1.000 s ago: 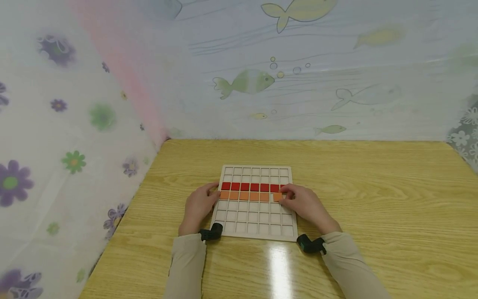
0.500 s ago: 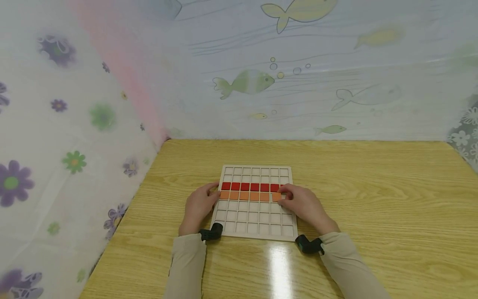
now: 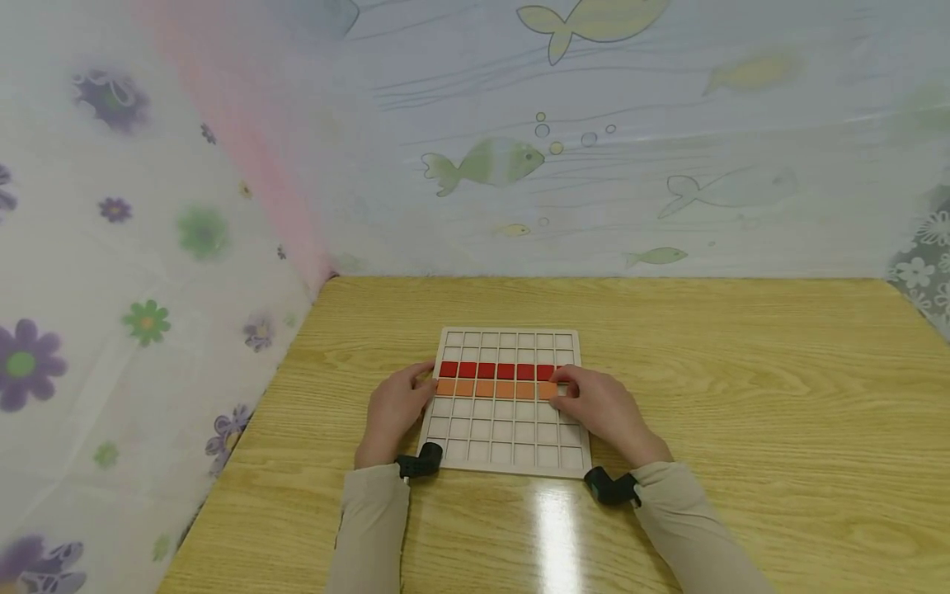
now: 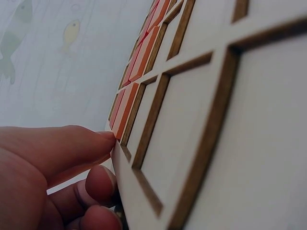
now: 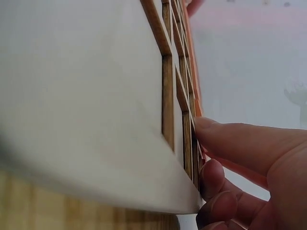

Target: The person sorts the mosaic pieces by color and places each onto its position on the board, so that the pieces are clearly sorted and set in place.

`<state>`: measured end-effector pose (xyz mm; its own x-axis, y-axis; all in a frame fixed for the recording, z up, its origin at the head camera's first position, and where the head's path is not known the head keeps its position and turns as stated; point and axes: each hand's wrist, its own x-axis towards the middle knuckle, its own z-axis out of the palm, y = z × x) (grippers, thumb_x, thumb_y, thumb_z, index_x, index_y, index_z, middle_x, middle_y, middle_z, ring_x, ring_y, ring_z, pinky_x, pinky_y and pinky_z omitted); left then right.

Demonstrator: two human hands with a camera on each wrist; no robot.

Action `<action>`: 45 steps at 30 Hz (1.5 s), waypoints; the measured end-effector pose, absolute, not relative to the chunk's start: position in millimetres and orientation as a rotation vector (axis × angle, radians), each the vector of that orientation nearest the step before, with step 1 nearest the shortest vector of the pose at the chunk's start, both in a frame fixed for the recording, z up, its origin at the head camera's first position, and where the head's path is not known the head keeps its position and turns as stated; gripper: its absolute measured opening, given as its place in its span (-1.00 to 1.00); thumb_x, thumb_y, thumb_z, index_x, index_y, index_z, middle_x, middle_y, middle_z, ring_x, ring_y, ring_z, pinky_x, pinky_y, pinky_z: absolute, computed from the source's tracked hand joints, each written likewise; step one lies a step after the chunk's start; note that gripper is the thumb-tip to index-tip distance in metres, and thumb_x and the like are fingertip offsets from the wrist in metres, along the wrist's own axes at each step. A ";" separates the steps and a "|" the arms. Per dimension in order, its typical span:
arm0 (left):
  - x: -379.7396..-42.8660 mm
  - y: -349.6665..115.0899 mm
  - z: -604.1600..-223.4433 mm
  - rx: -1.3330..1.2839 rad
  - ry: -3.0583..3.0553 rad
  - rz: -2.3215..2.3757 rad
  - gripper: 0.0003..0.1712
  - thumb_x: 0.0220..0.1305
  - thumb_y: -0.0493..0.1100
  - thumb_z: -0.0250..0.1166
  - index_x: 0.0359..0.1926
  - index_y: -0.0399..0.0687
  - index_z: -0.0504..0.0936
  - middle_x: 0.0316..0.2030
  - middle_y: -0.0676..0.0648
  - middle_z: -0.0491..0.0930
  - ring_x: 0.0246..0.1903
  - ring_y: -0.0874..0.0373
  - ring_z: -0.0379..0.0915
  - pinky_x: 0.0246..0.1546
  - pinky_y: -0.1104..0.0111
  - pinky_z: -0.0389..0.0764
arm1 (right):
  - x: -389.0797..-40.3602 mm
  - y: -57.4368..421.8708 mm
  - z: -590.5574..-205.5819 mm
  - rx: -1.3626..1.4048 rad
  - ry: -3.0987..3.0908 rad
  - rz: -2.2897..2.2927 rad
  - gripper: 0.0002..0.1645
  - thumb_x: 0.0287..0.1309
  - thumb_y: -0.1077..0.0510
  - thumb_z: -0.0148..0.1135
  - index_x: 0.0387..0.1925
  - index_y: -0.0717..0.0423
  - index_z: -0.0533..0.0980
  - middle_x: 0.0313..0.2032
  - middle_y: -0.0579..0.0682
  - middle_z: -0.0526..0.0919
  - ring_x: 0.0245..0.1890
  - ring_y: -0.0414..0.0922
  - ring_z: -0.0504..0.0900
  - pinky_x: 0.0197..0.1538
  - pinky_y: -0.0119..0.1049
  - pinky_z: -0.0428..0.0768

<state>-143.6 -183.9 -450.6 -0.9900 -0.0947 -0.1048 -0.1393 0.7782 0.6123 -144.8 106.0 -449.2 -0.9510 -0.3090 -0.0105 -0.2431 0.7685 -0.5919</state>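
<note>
A pale wooden grid board (image 3: 503, 431) lies on the table. Red square tiles (image 3: 506, 371) fill one of its rows, whose right end is hidden by fingers. In the row nearer to me sit several orange tiles (image 3: 485, 388). At the left edge, my left hand (image 3: 392, 415) holds the board; in the left wrist view its thumb (image 4: 91, 139) rests by the end orange tile (image 4: 125, 111) with fingers curled below. My right hand (image 3: 610, 412) pinches the rightmost orange tile (image 3: 546, 391), which lies at the sixth cell, thumb and forefinger at its right side.
The wood-grain table (image 3: 779, 396) extends on both sides of the board. Behind it hangs a fish-print sheet (image 3: 490, 162), and a flowered sheet (image 3: 148, 322) stands at the left. Black wrist cameras (image 3: 610, 487) sit close to the board's front corners.
My right hand has moved slightly left, bringing the orange tile from the right part of the sixth cell into line with the row. The left hand has stayed in place.
</note>
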 end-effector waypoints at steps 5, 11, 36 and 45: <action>-143.2 -183.9 -450.3 -0.194 2.901 1.008 -0.58 0.20 0.03 0.13 0.11 0.18 0.48 -0.69 0.06 0.43 -0.75 0.16 0.28 -0.71 0.35 0.24 | -143.1 103.5 -447.4 -0.444 2.863 -0.896 -0.69 -0.03 0.03 0.28 -0.18 -0.06 0.52 -0.58 -0.19 0.41 -0.60 -0.21 0.35 -0.56 -0.32 0.29; -142.7 -183.8 -450.7 -0.201 2.893 1.016 -0.57 0.20 0.03 0.13 0.11 0.19 0.47 -0.68 0.07 0.45 -0.75 0.16 0.29 -0.70 0.34 0.25 | -142.8 103.1 -447.3 -0.439 2.872 -0.890 -0.69 -0.03 0.03 0.27 -0.18 -0.06 0.52 -0.58 -0.19 0.41 -0.61 -0.21 0.34 -0.58 -0.32 0.28; -141.5 -183.5 -450.2 -0.208 2.898 0.997 -0.57 0.21 0.02 0.11 0.12 0.17 0.46 -0.57 0.08 0.50 -0.72 0.18 0.32 -0.64 0.34 0.30 | -144.1 105.8 -453.3 -0.502 2.854 -0.928 -0.68 -0.01 0.04 0.27 -0.15 -0.06 0.53 -0.60 -0.20 0.41 -0.60 -0.23 0.35 -0.53 -0.33 0.30; -143.3 -183.3 -450.4 -0.228 2.912 0.983 -0.57 0.20 0.04 0.12 0.12 0.20 0.47 -0.53 0.07 0.52 -0.67 0.18 0.31 -0.60 0.34 0.29 | -145.6 106.3 -452.8 -0.493 2.833 -0.949 -0.66 -0.01 0.05 0.28 -0.13 -0.05 0.52 -0.58 -0.18 0.41 -0.59 -0.21 0.34 -0.51 -0.33 0.28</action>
<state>-143.3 -183.3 -450.4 -0.9873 -0.1205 -0.1031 -0.1584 0.7857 0.5980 -145.6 106.3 -452.8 -0.9407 -0.3393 -0.0040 -0.2685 0.7514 -0.6027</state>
